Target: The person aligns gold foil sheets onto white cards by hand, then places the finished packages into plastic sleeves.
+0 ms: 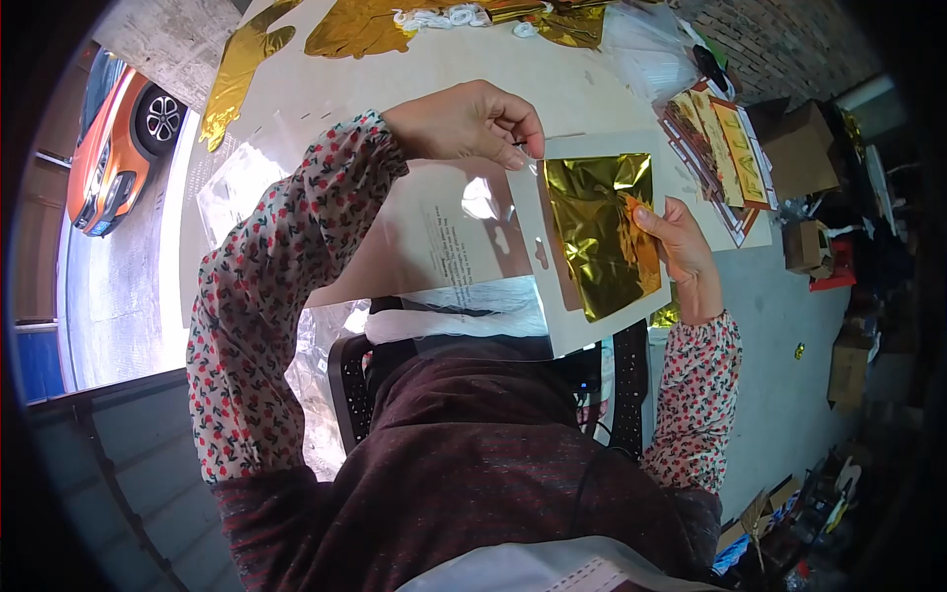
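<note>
Left grip (469,120) at card (531,212) edge, hold unclear; right grip (683,245) pinches card and foil (595,237), fingers hidden; gold sheets (365,30) cropped toward desk's (340,84) far edge.

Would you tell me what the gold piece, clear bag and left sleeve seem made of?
Gold piece: probably metallic film or foil, mirror-shiny and crinkled. Clear bag: likely plastic, glossy, see-through with glare. Left sleeve: apparently fabric, matte, gathered in folds.
</note>
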Demonstrator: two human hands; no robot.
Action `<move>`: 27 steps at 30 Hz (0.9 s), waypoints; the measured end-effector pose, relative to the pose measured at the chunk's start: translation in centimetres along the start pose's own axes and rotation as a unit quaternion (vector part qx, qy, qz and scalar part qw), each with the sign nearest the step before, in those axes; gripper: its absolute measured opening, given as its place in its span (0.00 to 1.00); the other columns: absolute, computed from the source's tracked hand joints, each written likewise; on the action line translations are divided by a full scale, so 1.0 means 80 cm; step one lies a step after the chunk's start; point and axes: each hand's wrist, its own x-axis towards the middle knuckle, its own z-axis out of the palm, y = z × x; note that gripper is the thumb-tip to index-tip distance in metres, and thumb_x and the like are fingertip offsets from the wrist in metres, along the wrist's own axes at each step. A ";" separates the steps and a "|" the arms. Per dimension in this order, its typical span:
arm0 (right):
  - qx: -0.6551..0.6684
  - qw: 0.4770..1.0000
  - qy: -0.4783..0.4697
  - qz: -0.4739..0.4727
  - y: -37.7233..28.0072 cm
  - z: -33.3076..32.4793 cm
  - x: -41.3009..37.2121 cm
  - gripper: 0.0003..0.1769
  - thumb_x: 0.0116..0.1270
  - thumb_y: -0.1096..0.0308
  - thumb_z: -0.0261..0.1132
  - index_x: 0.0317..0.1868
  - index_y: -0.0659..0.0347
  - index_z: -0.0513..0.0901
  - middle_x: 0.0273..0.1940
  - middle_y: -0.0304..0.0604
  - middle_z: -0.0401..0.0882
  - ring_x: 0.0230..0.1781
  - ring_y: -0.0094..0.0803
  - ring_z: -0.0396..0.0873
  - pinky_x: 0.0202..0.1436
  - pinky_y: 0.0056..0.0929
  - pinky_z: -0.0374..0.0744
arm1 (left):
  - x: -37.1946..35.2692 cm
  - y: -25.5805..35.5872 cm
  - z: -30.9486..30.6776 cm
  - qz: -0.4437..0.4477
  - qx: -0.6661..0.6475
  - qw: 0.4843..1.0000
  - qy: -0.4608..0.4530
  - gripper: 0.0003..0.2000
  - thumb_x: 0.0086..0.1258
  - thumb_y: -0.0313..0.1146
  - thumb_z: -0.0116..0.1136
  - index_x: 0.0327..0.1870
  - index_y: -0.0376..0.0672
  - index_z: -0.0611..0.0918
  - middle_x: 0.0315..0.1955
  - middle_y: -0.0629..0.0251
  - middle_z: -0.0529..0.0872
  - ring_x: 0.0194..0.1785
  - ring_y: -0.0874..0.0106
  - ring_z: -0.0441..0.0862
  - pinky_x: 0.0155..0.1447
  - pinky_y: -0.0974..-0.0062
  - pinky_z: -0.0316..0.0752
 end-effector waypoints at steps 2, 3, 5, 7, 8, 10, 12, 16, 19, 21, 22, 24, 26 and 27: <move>0.005 1.000 0.007 -0.007 0.000 0.000 -0.001 0.13 0.70 0.67 0.70 0.52 0.62 0.83 0.42 0.36 0.87 0.39 0.19 0.83 0.43 0.21 0.82 | 0.001 -0.008 0.004 0.038 -0.044 0.998 0.020 0.11 0.69 0.27 0.65 0.51 0.40 0.85 0.33 0.71 0.84 0.40 0.82 0.78 0.47 0.80 0.74; 0.008 1.000 0.002 -0.004 -0.001 0.003 -0.002 0.13 0.70 0.67 0.70 0.52 0.62 0.84 0.42 0.36 0.87 0.39 0.19 0.83 0.44 0.21 0.81 | -0.004 -0.001 0.005 0.014 -0.058 0.998 0.014 0.11 0.69 0.28 0.65 0.51 0.39 0.85 0.34 0.71 0.84 0.40 0.82 0.78 0.48 0.80 0.74; 0.013 1.000 -0.006 0.000 -0.004 0.005 -0.003 0.13 0.70 0.67 0.70 0.52 0.62 0.84 0.43 0.36 0.87 0.40 0.19 0.83 0.46 0.21 0.81 | -0.012 0.017 0.006 -0.032 -0.087 0.996 0.003 0.12 0.69 0.28 0.65 0.52 0.39 0.84 0.36 0.70 0.85 0.42 0.81 0.79 0.50 0.80 0.74; 0.021 1.000 -0.009 0.008 -0.002 0.004 -0.002 0.13 0.70 0.67 0.70 0.52 0.62 0.84 0.43 0.36 0.87 0.40 0.19 0.83 0.46 0.22 0.81 | -0.010 0.020 0.002 -0.030 0.001 1.000 -0.008 0.10 0.70 0.27 0.64 0.51 0.37 0.83 0.35 0.71 0.85 0.39 0.82 0.80 0.50 0.82 0.75; 0.025 1.000 -0.011 0.013 0.000 0.004 -0.002 0.13 0.70 0.67 0.70 0.51 0.62 0.84 0.43 0.36 0.87 0.40 0.19 0.83 0.46 0.22 0.81 | -0.009 0.021 0.000 -0.029 0.044 0.998 -0.014 0.10 0.71 0.26 0.63 0.51 0.36 0.83 0.34 0.72 0.85 0.37 0.83 0.80 0.50 0.82 0.76; 0.022 1.000 -0.008 0.015 -0.001 0.008 0.000 0.13 0.70 0.68 0.70 0.52 0.62 0.84 0.43 0.37 0.87 0.40 0.19 0.84 0.46 0.22 0.81 | -0.010 0.017 -0.002 -0.012 0.043 0.999 -0.024 0.08 0.72 0.27 0.62 0.48 0.36 0.83 0.36 0.71 0.84 0.40 0.82 0.80 0.52 0.81 0.76; 0.019 1.000 -0.009 0.022 -0.001 0.007 0.001 0.12 0.70 0.68 0.70 0.51 0.62 0.84 0.43 0.37 0.87 0.40 0.20 0.84 0.47 0.22 0.81 | -0.009 0.013 -0.002 0.005 0.059 0.998 -0.022 0.06 0.72 0.26 0.61 0.45 0.37 0.82 0.37 0.70 0.84 0.43 0.81 0.80 0.54 0.79 0.76; 0.006 0.999 0.012 0.036 -0.004 0.008 0.005 0.12 0.70 0.67 0.70 0.51 0.61 0.84 0.42 0.37 0.87 0.40 0.21 0.84 0.47 0.22 0.81 | -0.008 0.008 0.008 0.119 0.217 0.968 0.053 0.03 0.68 0.24 0.61 0.39 0.37 0.80 0.40 0.65 0.82 0.49 0.73 0.80 0.57 0.73 0.75; -0.014 0.999 0.013 0.050 -0.011 0.013 0.010 0.12 0.70 0.66 0.70 0.50 0.61 0.84 0.42 0.37 0.87 0.40 0.21 0.84 0.46 0.22 0.81 | -0.009 -0.004 0.010 0.242 0.370 0.890 0.109 0.03 0.65 0.24 0.60 0.37 0.38 0.79 0.40 0.62 0.80 0.48 0.65 0.79 0.56 0.67 0.74; -0.029 0.998 0.009 0.055 -0.012 0.016 0.012 0.13 0.69 0.65 0.71 0.50 0.62 0.84 0.42 0.37 0.87 0.40 0.21 0.84 0.46 0.23 0.81 | -0.012 -0.009 0.012 0.283 0.429 0.852 0.104 0.03 0.65 0.24 0.59 0.37 0.38 0.78 0.39 0.62 0.80 0.46 0.61 0.78 0.55 0.64 0.74; -0.036 0.998 0.010 0.054 -0.011 0.018 0.014 0.14 0.69 0.65 0.71 0.50 0.63 0.83 0.43 0.38 0.87 0.40 0.22 0.84 0.45 0.24 0.81 | -0.016 -0.010 0.015 0.286 0.444 0.845 0.087 0.02 0.65 0.24 0.58 0.36 0.39 0.78 0.39 0.62 0.79 0.45 0.60 0.78 0.54 0.63 0.73; -0.053 0.997 0.005 0.059 -0.007 0.016 0.017 0.15 0.69 0.65 0.71 0.51 0.65 0.83 0.43 0.39 0.87 0.40 0.23 0.84 0.45 0.25 0.81 | -0.022 -0.014 0.022 0.267 0.442 0.854 0.061 0.02 0.66 0.24 0.57 0.36 0.39 0.77 0.38 0.62 0.79 0.43 0.59 0.78 0.52 0.62 0.73; -0.070 0.995 -0.009 0.075 -0.004 0.010 0.022 0.17 0.69 0.65 0.70 0.52 0.67 0.82 0.44 0.41 0.86 0.41 0.24 0.84 0.45 0.26 0.82 | -0.028 -0.019 0.029 0.220 0.406 0.886 0.044 0.02 0.66 0.24 0.56 0.36 0.39 0.76 0.37 0.62 0.78 0.43 0.58 0.78 0.51 0.62 0.73; -0.077 0.994 -0.012 0.077 -0.006 0.012 0.023 0.18 0.69 0.65 0.71 0.53 0.69 0.82 0.44 0.41 0.86 0.41 0.25 0.84 0.46 0.26 0.82 | -0.031 -0.022 0.033 0.209 0.406 0.888 0.045 0.02 0.66 0.24 0.55 0.36 0.39 0.76 0.37 0.61 0.78 0.42 0.58 0.77 0.50 0.62 0.73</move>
